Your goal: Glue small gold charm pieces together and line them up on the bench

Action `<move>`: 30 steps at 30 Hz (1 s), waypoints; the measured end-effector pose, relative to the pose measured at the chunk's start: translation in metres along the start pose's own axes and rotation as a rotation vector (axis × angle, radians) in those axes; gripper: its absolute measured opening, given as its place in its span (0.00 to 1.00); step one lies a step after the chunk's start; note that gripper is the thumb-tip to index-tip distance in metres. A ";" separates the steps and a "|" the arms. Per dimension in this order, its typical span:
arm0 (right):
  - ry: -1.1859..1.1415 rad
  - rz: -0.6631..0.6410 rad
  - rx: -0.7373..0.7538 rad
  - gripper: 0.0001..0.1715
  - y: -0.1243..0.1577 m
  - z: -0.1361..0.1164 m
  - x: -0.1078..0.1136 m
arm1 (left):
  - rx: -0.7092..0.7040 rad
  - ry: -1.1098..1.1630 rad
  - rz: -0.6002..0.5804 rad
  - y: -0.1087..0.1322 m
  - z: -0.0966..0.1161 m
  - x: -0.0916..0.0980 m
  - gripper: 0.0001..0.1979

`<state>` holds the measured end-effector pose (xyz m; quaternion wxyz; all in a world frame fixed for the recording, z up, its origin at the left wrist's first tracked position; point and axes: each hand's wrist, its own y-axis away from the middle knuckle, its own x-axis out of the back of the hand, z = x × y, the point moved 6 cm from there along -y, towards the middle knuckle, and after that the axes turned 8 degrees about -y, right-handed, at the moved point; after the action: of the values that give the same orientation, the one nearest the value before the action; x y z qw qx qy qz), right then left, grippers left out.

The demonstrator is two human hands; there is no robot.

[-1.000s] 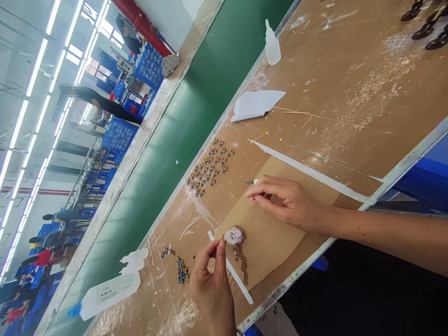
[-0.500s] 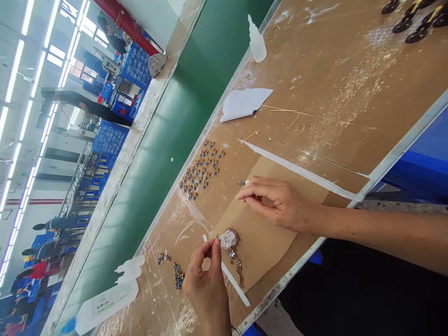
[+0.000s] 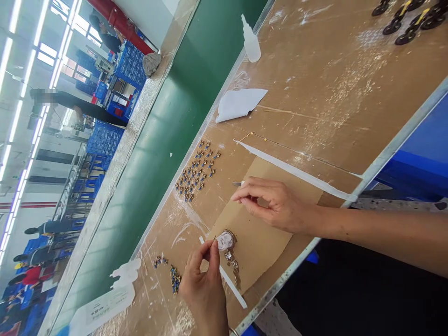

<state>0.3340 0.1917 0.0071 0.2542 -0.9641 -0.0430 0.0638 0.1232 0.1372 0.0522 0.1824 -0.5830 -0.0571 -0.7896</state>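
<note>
My left hand [image 3: 206, 280] is closed, thumb and forefinger pinching a tiny dark piece [image 3: 214, 238], mostly hidden. Its tips are right at the edge of a small round dish [image 3: 226, 240] with a white surface. A shiny, wet-looking streak [image 3: 232, 262] trails from the dish over a cardboard sheet [image 3: 259, 242]. Above the cardboard, my right hand [image 3: 268, 203] is closed, fingertips pressed together; what they hold, if anything, is hidden. A pointed metal tip with a white part [image 3: 238, 183] shows beside its forefinger; I cannot tell whether it is held.
Tiny blue-and-gold pieces [image 3: 196, 170] stand in a group, with a heap [image 3: 175, 279] of similar ones nearer me. A white squeeze bottle [image 3: 251, 42], white paper [image 3: 240, 103], a large labelled bottle [image 3: 101, 310] and black wheel-like parts [image 3: 399, 23] are around. A green strip [image 3: 168, 121] runs behind.
The whole view has shifted slightly, so things sit a little further left. Both hands keep nearly the same pose and place over the table.
</note>
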 end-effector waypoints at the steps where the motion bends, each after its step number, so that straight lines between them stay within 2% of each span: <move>1: -0.001 0.001 -0.005 0.12 0.000 0.000 0.000 | -0.010 -0.006 0.000 0.000 0.001 0.000 0.13; 5: 0.016 0.005 -0.010 0.11 -0.001 -0.002 0.001 | -0.057 0.014 -0.013 0.001 0.006 0.001 0.13; 8: 0.019 0.010 -0.002 0.11 -0.001 -0.003 0.003 | -0.046 0.026 0.026 0.004 0.007 0.006 0.12; 10: 0.017 0.009 -0.011 0.11 -0.001 -0.003 0.003 | 0.033 0.015 0.082 0.008 0.000 0.013 0.12; 12: 0.014 0.006 -0.030 0.11 0.000 -0.003 0.004 | 0.171 0.031 0.131 0.014 -0.012 0.018 0.13; 15: 0.001 0.006 -0.075 0.10 0.001 -0.003 0.003 | 0.336 0.230 0.153 0.025 -0.033 0.018 0.15; 18: -0.009 0.010 -0.112 0.10 0.001 -0.002 0.002 | 0.395 0.477 0.121 0.032 -0.048 0.008 0.17; 21: 0.012 -0.004 -0.114 0.10 0.001 -0.002 0.000 | 0.414 0.562 0.123 0.035 -0.054 0.000 0.16; 24: 0.030 -0.009 -0.107 0.10 0.001 -0.002 0.000 | 0.365 0.455 0.122 0.031 -0.046 -0.001 0.16; 30: 0.030 0.002 -0.094 0.10 0.000 -0.002 0.001 | 0.207 0.103 0.051 0.016 -0.011 0.004 0.15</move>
<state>0.3354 0.1911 0.0089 0.2095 -0.9758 -0.0410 0.0473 0.1177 0.1178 0.0503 0.2644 -0.5208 -0.1140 -0.8037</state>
